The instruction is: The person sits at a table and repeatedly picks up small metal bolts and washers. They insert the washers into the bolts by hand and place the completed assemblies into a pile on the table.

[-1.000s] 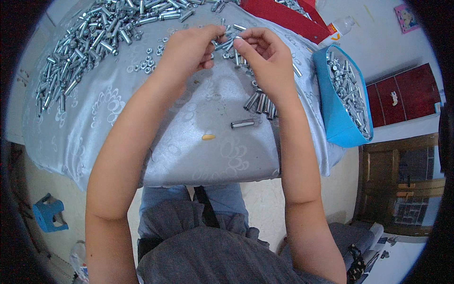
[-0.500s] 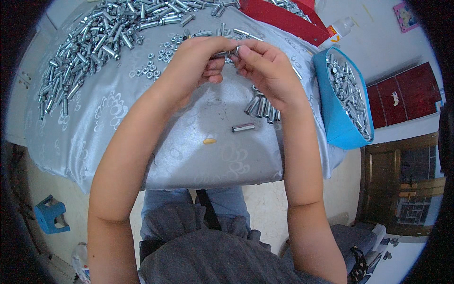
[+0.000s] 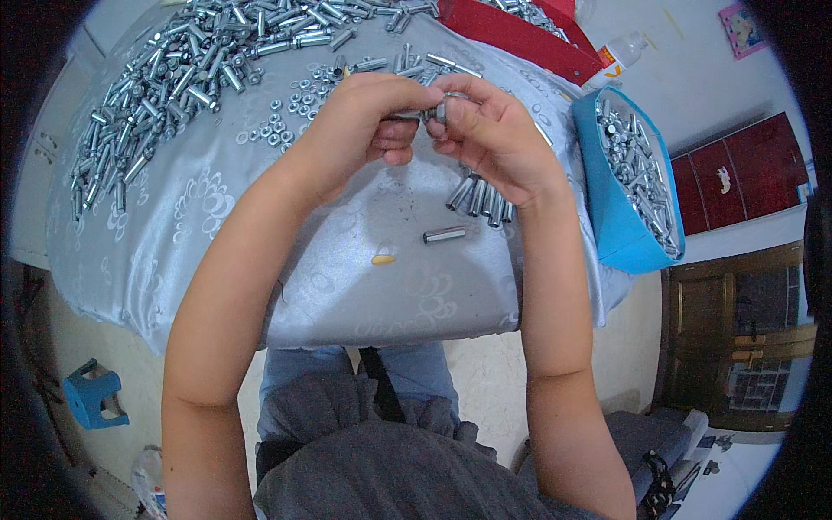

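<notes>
My left hand (image 3: 368,117) is closed on a silver metal bolt (image 3: 406,115), mostly hidden by its fingers. Fingertip to fingertip with it, my right hand (image 3: 494,134) pinches a hex nut (image 3: 441,112) at the bolt's end. Whether the nut sits on the thread cannot be made out. Below the right hand lie several shiny metal sleeves (image 3: 478,199) side by side, and one single sleeve (image 3: 445,235) rests nearer to me. Loose nuts (image 3: 276,130) and thin washers are scattered just left of my left hand.
A large heap of anchor bolts (image 3: 186,74) covers the far left of the grey patterned tablecloth (image 3: 347,295). At right stands a blue fabric bin (image 3: 620,234) full of metal parts. A red container (image 3: 529,39) and a white bottle (image 3: 620,56) are behind. A small yellow piece (image 3: 383,259) lies nearby.
The right hand's fingers have shifted slightly down and turned around the nut, which now shows more clearly. My left hand stays almost in place, its lower fingers a little lower.
</notes>
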`<move>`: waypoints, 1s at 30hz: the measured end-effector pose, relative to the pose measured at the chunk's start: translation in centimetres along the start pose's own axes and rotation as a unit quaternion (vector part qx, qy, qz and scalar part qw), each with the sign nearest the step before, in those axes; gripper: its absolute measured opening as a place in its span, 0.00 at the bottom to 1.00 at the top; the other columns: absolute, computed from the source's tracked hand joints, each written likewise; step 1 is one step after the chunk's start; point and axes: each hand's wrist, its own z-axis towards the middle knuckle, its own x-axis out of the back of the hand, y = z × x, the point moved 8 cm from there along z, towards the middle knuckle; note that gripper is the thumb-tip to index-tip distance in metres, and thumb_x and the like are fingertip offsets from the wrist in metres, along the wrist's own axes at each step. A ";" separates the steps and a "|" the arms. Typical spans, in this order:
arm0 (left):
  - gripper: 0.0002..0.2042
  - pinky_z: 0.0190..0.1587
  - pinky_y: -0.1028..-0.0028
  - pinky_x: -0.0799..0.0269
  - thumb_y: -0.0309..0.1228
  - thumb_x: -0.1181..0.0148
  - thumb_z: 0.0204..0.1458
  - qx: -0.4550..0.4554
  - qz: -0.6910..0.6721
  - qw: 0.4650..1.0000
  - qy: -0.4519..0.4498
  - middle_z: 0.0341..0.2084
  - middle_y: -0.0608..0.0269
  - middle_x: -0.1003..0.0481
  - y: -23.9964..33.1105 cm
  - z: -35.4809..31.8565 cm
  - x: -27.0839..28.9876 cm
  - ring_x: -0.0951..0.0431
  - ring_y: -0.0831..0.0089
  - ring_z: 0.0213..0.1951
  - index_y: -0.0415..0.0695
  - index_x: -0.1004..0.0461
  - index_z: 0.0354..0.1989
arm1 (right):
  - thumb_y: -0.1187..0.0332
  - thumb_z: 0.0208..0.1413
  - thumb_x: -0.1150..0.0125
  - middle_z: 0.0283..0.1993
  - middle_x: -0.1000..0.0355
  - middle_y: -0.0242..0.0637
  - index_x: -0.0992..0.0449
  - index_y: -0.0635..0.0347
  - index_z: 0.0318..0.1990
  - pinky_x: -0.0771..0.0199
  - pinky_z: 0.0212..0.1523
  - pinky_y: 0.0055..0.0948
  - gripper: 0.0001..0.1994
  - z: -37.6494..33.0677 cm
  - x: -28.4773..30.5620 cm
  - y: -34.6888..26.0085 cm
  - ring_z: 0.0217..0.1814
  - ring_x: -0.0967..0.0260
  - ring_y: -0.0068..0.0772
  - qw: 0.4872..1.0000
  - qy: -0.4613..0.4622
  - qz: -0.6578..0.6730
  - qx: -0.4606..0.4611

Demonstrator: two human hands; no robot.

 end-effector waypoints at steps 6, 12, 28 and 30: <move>0.18 0.15 0.80 0.53 0.45 0.52 0.49 0.023 0.023 0.999 0.029 0.09 0.75 0.46 -0.2 0.0 0.2 0.50 0.84 0.12 0.43 0.34 0.19 | 0.70 0.48 0.42 0.32 0.29 0.31 0.27 0.60 0.39 0.33 0.34 0.18 0.11 0.3 0.5 -1.4 0.33 0.33 0.19 0.990 0.062 -0.060 0.108; 0.21 0.16 0.78 0.49 0.47 0.55 0.50 0.010 0.105 0.978 0.178 0.09 0.72 0.42 0.0 -0.3 2.6 0.46 0.82 0.12 0.41 0.35 0.15 | 0.72 0.49 0.43 0.34 0.28 0.33 0.26 0.62 0.40 0.34 0.36 0.16 0.10 -0.4 -0.8 -2.9 0.34 0.33 0.18 0.933 0.112 -0.251 0.232; 0.20 0.17 0.72 0.46 0.39 0.55 0.46 -0.123 0.357 0.901 0.215 0.05 0.64 0.41 2.6 -0.4 3.0 0.42 0.79 0.13 0.32 0.37 0.12 | 0.66 0.42 0.38 0.18 0.36 0.31 0.27 0.60 0.30 0.37 0.25 0.20 0.09 -1.9 -2.5 -4.8 0.20 0.40 0.24 0.790 0.117 -0.490 0.350; 0.20 0.17 0.72 0.46 0.39 0.55 0.46 -0.152 0.364 0.897 0.201 0.05 0.64 0.40 2.3 0.0 3.1 0.42 0.79 0.13 0.32 0.37 0.12 | 0.65 0.40 0.37 0.19 0.36 0.31 0.27 0.59 0.31 0.37 0.25 0.20 0.11 -1.9 -2.8 -4.8 0.19 0.41 0.24 0.781 0.087 -0.492 0.375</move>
